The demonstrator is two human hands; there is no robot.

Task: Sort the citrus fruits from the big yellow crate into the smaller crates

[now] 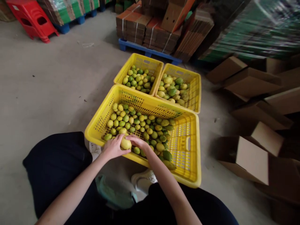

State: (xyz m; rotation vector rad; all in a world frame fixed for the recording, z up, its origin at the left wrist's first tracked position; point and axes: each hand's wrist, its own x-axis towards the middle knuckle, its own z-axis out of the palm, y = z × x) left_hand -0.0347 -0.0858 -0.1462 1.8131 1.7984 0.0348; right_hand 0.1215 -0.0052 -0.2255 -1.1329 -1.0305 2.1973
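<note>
Over the near rim of the large yellow crate (91, 129), a pale yellow lemon (126, 144) sits between my two hands. My left hand (114, 147) curls round its left side, with the thumb beneath. From the right, my right hand (137, 141) bends its fingers onto the upper right of the same lemon; some fingertips are hidden. Below them, many yellow and green lemons (142, 123) cover the crate's left and middle floor. A few larger green ones (167, 155) lie toward the near right.
Two smaller yellow crates, left (119, 73) and right (199, 90), hold more lemons beyond the large one. Open cardboard boxes (252, 159) crowd the right side. Flattened cartons (136, 28) stack on a blue pallet (150, 51) behind. A red stool (32, 18) stands far left.
</note>
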